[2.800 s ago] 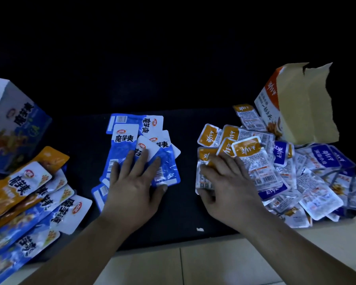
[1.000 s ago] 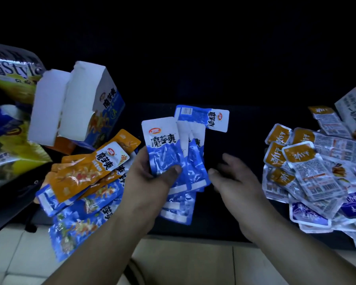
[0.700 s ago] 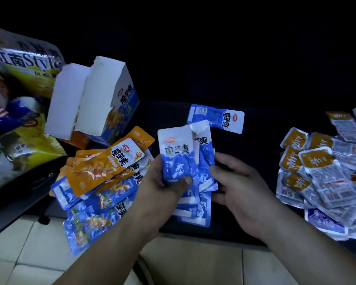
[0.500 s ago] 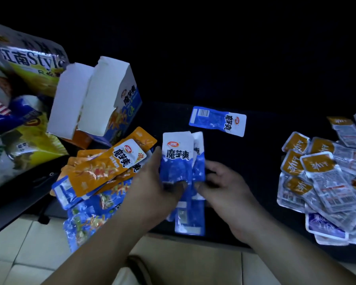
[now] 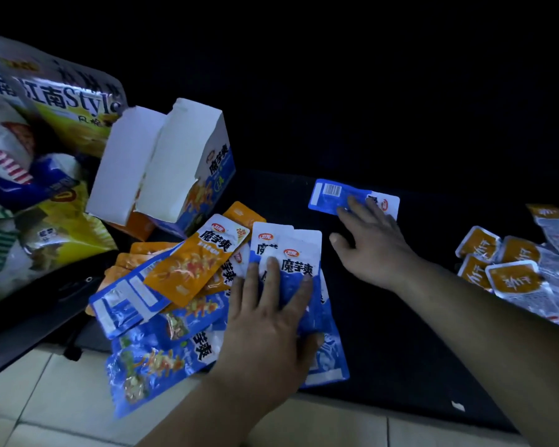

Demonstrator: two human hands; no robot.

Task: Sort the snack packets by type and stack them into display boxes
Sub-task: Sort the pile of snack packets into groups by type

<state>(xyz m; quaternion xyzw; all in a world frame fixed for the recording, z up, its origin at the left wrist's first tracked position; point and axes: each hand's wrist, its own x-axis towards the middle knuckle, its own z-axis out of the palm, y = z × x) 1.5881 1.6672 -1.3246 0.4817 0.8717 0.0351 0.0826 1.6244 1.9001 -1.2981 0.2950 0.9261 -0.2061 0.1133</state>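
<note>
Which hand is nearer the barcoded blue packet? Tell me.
Right. The right hand touches the barcoded blue packet; the left hand lies on the blue stack, apart from it.

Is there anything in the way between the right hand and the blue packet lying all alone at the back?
Nothing visible. The right hand has its fingers on the lone blue foil packet; the left hand rests on the blue packet stack nearer by.
</note>
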